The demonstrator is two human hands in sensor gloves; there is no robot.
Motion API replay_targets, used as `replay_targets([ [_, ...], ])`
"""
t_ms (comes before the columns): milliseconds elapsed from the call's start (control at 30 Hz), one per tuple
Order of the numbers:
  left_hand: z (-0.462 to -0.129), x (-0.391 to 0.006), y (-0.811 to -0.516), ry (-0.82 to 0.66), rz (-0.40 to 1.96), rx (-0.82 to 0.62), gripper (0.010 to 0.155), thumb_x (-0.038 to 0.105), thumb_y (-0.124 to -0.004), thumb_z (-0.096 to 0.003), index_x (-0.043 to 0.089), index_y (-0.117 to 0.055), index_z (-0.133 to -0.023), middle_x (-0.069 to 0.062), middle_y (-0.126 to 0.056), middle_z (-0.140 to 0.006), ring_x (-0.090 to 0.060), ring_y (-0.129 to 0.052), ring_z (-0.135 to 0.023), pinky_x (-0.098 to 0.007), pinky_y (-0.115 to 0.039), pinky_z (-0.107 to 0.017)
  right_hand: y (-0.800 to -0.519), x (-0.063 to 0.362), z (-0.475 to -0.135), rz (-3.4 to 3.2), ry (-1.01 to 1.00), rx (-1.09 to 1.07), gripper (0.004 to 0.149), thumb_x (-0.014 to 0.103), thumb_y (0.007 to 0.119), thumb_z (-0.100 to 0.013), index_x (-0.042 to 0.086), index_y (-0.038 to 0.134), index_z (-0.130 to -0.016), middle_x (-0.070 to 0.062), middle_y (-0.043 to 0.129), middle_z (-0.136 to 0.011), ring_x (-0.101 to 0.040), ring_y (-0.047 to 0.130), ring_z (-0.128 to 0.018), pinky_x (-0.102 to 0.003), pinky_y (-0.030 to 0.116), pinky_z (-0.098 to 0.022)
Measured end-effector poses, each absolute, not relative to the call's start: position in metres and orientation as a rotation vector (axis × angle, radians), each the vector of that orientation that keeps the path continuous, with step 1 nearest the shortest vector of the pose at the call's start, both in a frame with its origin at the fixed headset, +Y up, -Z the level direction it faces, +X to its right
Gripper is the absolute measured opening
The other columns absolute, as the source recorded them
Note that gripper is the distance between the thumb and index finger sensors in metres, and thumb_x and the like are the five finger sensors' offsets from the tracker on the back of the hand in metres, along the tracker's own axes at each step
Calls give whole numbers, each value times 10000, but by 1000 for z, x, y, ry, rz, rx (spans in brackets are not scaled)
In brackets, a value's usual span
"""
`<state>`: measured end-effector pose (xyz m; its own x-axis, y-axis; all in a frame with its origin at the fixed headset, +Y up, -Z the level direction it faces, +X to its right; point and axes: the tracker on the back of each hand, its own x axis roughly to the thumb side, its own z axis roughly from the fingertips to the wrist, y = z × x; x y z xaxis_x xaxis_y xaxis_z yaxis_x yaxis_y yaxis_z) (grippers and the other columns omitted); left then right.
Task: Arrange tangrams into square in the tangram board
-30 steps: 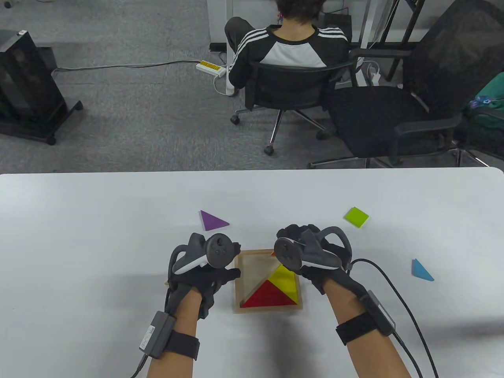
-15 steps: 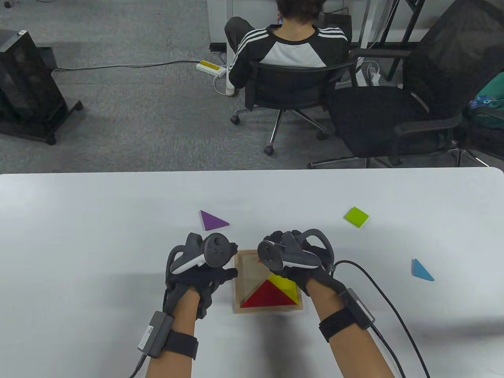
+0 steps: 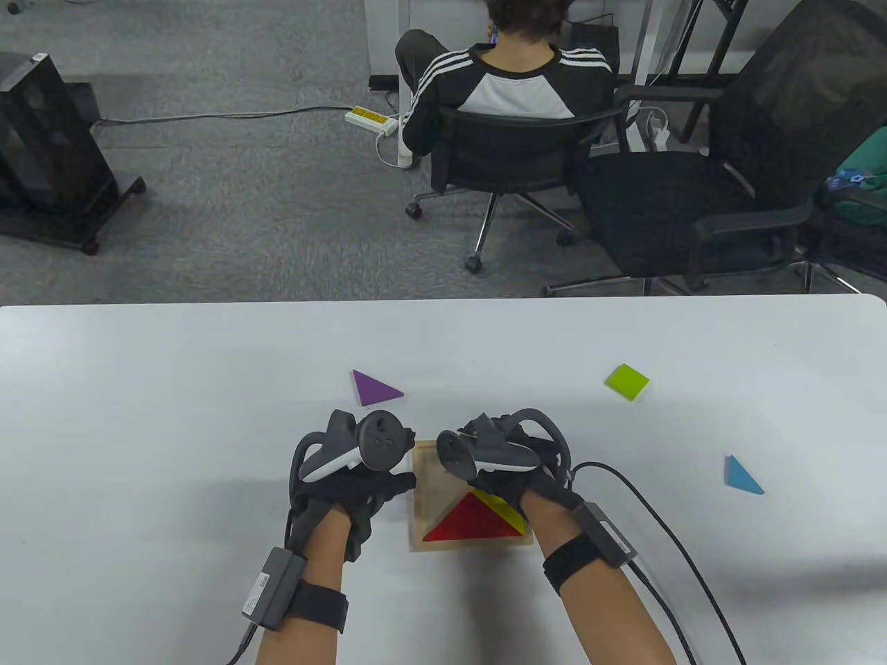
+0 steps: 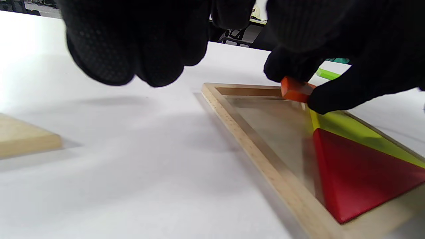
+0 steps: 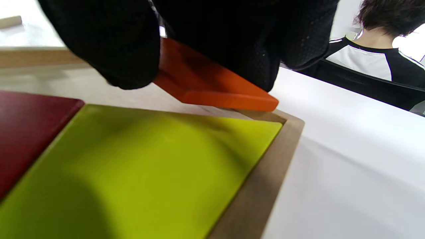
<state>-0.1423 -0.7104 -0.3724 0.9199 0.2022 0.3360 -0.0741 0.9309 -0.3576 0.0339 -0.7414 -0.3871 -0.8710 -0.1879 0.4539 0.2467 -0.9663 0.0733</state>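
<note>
Right hand: the gloved right hand (image 3: pixel 502 464) hangs over the far part of the shallow square wooden tangram board (image 3: pixel 418 509), fingers curled down, pinching a flat orange tangram piece (image 5: pixel 212 88) between thumb and fingertips.
Orange piece: tilted, held just above the board's far right corner in the right wrist view; whether its low edge touches the rim cannot be told.
Left hand: the gloved left hand (image 3: pixel 353 478) sits at the board's left side, thumb reaching toward the left rim; in the left wrist view its fingers (image 4: pixel 132 49) hang loosely curled above the white table (image 3: pixel 173 415) and hold nothing.
Board contents: a large red triangle (image 3: pixel 471 519) lies along the near edge, and a large yellow-green triangle (image 5: pixel 139 172) lies against the right rim, the two meeting edge to edge.
Open room in board: the left and far parts of the recess show bare wood (image 4: pixel 275 129).
Loose pieces: a purple triangle (image 3: pixel 374 388) lies near the board's far left corner; a lime-green square (image 3: pixel 628 381) and a blue triangle (image 3: pixel 741 476) lie well apart to the right.
Table edge: a pale wooden slab (image 4: pixel 26 139) shows at the left of the left wrist view.
Background: a person sits on a black office chair (image 3: pixel 513 152) beyond the table, back turned.
</note>
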Motion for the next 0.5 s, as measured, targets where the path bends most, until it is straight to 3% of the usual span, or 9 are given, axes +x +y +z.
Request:
replay_targets([
  [500, -374, -148, -712, -364, 160, -359, 750, 474, -751, -514, 162, -503, -1149, -237, -726, -1095, -468, -925, -844, -542, -891, -530, -751, 23, -392, -2767, -205, -593, 646, 377, 919, -403, 181, 714, -984, -66, 776, -1002, -374, 861, -876, -610, 662, -746],
])
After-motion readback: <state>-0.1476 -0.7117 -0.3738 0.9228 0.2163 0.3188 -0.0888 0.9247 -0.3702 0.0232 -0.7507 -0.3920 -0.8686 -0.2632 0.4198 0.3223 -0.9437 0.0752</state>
